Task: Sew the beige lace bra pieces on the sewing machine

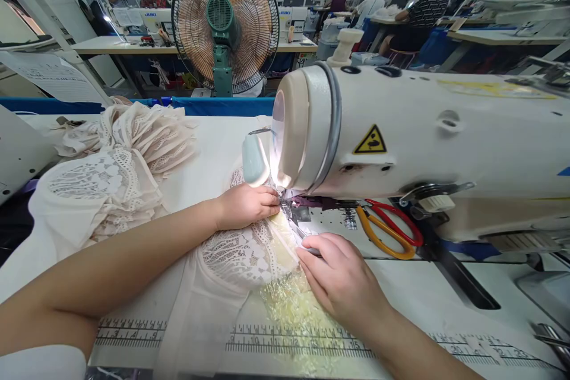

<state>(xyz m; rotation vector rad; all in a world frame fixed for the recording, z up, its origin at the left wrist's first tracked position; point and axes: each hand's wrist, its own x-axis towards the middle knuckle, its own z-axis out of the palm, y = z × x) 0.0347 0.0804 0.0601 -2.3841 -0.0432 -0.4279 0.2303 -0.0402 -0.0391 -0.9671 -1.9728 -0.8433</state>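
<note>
A cream lace bra piece (240, 255) lies under the head of a white sewing machine (401, 124). My left hand (249, 206) is closed on the lace right beside the presser foot (285, 202), fingertips hidden partly under the bright lamp. My right hand (341, 270) grips slim metal tweezers (305, 237), whose tips point at the needle area. Against the lace edge, near my right fingers, runs a translucent yellowish strip (294, 303) that bunches toward the table's front.
A stack of matching lace pieces (102, 178) lies at left. Scissors with red and orange handles (387, 228) rest under the machine arm. A printed ruler (258, 338) crosses the front edge. Behind stand a large fan (222, 18) and several people at other machines.
</note>
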